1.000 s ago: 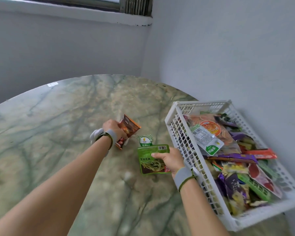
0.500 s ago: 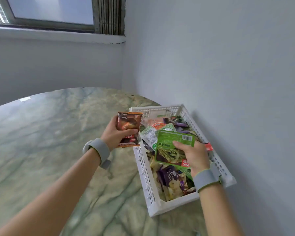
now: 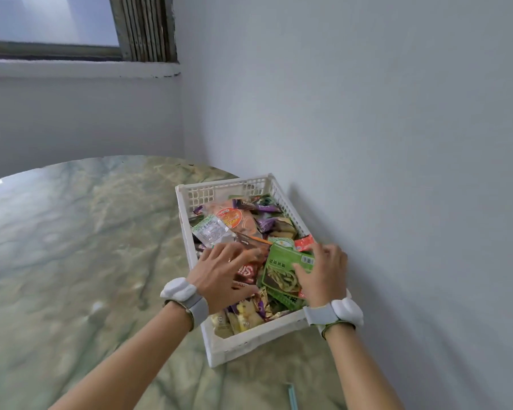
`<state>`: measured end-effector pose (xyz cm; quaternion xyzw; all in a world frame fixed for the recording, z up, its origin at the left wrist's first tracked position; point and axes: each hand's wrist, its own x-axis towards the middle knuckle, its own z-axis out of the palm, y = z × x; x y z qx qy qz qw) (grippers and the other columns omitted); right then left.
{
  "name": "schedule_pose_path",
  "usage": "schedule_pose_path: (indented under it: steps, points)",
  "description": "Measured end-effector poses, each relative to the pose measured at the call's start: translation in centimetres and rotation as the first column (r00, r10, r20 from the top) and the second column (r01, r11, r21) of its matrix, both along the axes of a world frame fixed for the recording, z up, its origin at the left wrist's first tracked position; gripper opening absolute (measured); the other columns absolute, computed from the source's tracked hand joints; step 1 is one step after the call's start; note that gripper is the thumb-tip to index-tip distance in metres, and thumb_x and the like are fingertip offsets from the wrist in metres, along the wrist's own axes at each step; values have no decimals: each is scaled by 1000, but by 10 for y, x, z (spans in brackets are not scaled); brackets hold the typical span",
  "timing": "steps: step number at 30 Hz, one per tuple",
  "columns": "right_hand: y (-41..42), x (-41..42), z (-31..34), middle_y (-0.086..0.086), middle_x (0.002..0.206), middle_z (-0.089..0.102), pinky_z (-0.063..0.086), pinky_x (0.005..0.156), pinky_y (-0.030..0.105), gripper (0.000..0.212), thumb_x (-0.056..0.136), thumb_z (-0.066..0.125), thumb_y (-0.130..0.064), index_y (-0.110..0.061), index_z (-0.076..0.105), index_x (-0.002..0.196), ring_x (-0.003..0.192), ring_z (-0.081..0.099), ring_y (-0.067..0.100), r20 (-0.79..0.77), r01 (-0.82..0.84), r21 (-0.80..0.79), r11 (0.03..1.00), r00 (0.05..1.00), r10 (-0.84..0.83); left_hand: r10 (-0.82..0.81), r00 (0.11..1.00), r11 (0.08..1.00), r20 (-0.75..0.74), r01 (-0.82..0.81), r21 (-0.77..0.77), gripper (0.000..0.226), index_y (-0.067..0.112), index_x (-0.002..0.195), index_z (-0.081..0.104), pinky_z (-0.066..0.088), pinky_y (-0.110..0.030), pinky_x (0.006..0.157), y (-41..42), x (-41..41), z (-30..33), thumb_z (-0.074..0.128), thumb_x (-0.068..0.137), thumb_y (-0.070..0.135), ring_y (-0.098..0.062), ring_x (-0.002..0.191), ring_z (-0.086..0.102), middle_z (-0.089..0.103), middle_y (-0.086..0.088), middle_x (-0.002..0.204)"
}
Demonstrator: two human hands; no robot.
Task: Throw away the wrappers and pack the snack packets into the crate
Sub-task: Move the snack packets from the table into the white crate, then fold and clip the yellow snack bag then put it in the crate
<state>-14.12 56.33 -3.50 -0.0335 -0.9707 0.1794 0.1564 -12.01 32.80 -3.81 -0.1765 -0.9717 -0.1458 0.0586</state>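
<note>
A white slatted crate (image 3: 249,344) full of several colourful snack packets stands at the table's right side against the wall. My left hand (image 3: 219,270) lies inside the crate on a brown packet (image 3: 248,267), fingers spread flat over it. My right hand (image 3: 323,270) is also inside the crate, its fingers curled on a green packet (image 3: 282,270) that rests on the pile. Both wrists wear white bands.
The round green-marbled table (image 3: 71,261) stretches to the left. A grey wall (image 3: 397,173) runs close along the crate's right side. A pale blue strip (image 3: 292,398) lies near the front edge. A window sill (image 3: 71,68) is at the back.
Both hands carried their packets from above the table over into the crate and lowered them onto the pile. My view has swung right toward the crate.
</note>
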Motion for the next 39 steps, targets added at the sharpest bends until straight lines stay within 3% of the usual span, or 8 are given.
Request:
schedule_pose_path:
  steps: [5, 11, 17, 23, 28, 32, 37, 39]
  points:
    - [-4, 0, -24, 3, 113, 54, 44, 77, 32, 38, 87, 56, -52, -26, 54, 115, 103, 54, 24, 345, -173, -36, 984, 922, 174, 80, 980, 985, 181, -50, -167, 89, 56, 145, 3, 9, -46, 116, -3, 6, -22, 39, 70, 85, -29, 143, 17, 0, 9, 160]
    - [-14, 22, -31, 5, 100, 53, 40, 62, 30, 28, 90, 56, -46, -21, 55, 101, 87, 55, 26, 142, -126, 43, 991, 983, 119, 249, 941, 946, 231, -185, -267, 101, 43, 148, 9, -5, -53, 117, 1, 17, -19, 43, 65, 88, -32, 147, 2, 8, 0, 161]
    - [-6, 43, -21, 8, 151, 37, 22, 116, 40, 49, 93, 51, -36, -23, 47, 140, 141, 29, 29, 366, -233, -4, 972, 905, 218, 180, 928, 957, 325, -89, -277, 84, 49, 146, 20, 2, -57, 116, -14, 24, 10, 54, 73, 74, -31, 147, -3, 10, 1, 159]
    - [-5, 118, -15, 4, 160, 19, 11, 121, 42, 52, 98, 44, -40, -21, 38, 146, 149, 8, 23, 409, -182, -124, 976, 886, 217, 173, 941, 984, 289, -153, -92, 65, 43, 146, 28, 17, -48, 114, -31, 85, 8, 54, 87, 55, -28, 144, 13, 18, -1, 158]
    - [-21, 195, -2, 3, 123, 67, 44, 91, 26, 29, 94, 54, -24, -16, 67, 118, 115, 60, 22, 414, -102, -259, 960, 887, 206, 142, 976, 961, 164, -175, 213, 39, 27, 123, 55, 40, -36, 95, -48, 167, -6, 64, 86, 33, -25, 115, 48, 53, -4, 124]
    - [-27, 255, -17, 5, 79, 71, 49, 66, 32, 20, 91, 54, -25, -12, 68, 85, 82, 66, 29, 492, -54, -240, 969, 854, 170, 23, 881, 979, 473, -116, 168, 25, 33, 112, 54, 51, -28, 74, -36, 219, -22, 58, 87, 32, -15, 85, 62, 61, 9, 99]
    - [-14, 337, -39, -8, 85, 53, 40, 65, 23, 30, 82, 69, -36, -18, 62, 105, 85, 56, 18, 818, -73, -189, 979, 539, 199, -28, 634, 999, 773, 3, 34, 56, 30, 138, 41, 47, -31, 95, 7, 275, -60, 61, 87, 42, -20, 114, 59, 59, 4, 129]
    - [-7, 361, -49, -6, 76, 52, 37, 57, 24, 18, 88, 64, -33, -17, 58, 95, 87, 60, 27, 806, -42, -143, 989, 574, 141, -19, 579, 995, 815, -65, 69, 62, 29, 141, 39, 45, -32, 97, 16, 290, -70, 64, 85, 42, -23, 119, 56, 55, -1, 135]
